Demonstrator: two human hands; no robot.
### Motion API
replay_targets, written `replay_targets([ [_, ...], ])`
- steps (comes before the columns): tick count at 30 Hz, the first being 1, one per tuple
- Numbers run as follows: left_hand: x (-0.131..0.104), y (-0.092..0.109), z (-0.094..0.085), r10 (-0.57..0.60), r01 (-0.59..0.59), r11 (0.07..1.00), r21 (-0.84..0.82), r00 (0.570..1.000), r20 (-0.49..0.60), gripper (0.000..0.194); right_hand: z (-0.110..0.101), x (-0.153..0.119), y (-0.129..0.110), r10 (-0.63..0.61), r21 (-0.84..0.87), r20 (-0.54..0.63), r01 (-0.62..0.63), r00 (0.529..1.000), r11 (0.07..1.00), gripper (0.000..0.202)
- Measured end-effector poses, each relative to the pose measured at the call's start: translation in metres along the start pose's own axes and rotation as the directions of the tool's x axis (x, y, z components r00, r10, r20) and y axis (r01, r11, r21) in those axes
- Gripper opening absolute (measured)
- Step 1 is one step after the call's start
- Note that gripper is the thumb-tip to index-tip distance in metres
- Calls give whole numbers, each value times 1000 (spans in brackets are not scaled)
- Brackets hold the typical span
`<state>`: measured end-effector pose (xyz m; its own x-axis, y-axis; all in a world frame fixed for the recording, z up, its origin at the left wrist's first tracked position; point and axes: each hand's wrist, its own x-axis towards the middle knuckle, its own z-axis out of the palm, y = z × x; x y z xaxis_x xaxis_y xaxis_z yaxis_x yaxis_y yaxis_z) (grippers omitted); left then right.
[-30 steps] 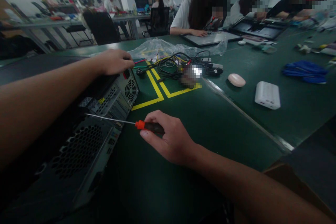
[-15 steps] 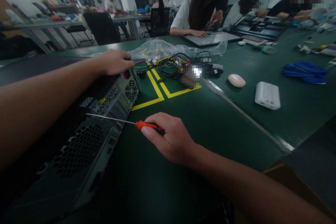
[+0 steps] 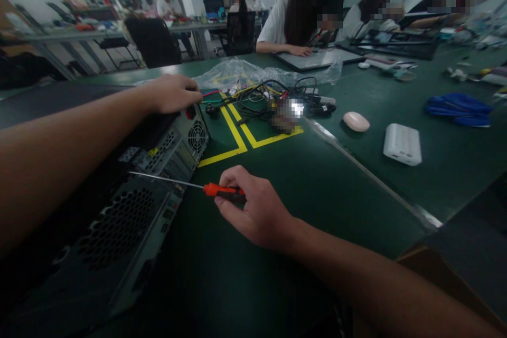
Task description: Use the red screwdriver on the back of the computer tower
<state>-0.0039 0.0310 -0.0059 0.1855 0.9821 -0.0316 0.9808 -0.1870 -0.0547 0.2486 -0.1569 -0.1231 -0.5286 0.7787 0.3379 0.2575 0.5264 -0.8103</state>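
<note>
A computer case point(image 3: 158, 198) lies at the left with its vented rear panel facing right. Across its far top edge rests my left hand point(image 3: 174, 94), fingers bent over the edge and close together. My right hand point(image 3: 257, 206) is wrapped round the orange and black handle of a screwdriver point(image 3: 212, 189). The long thin shaft points left, and its tip is at the rear panel above the honeycomb vent. Whether the tip sits in a screw is too small to tell.
On the green table point(image 3: 309, 185) are tangled cables point(image 3: 257, 97), clear plastic film point(image 3: 237, 71), a pink oval object point(image 3: 356, 121), a white box point(image 3: 402, 144) and a blue bundle point(image 3: 458, 109). People sit at the far side with laptops.
The fingers of my right hand have shifted round the screwdriver handle, which appears turned. My left hand remains on the case.
</note>
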Motion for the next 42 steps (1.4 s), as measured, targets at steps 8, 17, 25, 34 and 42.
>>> replay_targets([
  [8,0,0,0,-19,19,1000,7,1000,-7,72,-3,1,-1,8,15,18,-9,1000,1000,13],
  [17,-1,-1,1,-9,9,1000,-6,1000,-11,73,-3,-1,-2,-6,14,7,5,1000,1000,12],
  [25,-1,1,-1,-4,4,1000,-1,1000,-1,76,-2,0,0,-14,14,7,13,1000,1000,12],
  [34,0,-1,0,1,-1,1000,-17,1000,-10,74,-2,0,0,-14,10,-5,14,1000,1000,11],
  [42,-4,5,-3,-15,15,1000,-4,1000,11,75,-3,0,-1,-21,15,-6,21,1000,1000,13],
])
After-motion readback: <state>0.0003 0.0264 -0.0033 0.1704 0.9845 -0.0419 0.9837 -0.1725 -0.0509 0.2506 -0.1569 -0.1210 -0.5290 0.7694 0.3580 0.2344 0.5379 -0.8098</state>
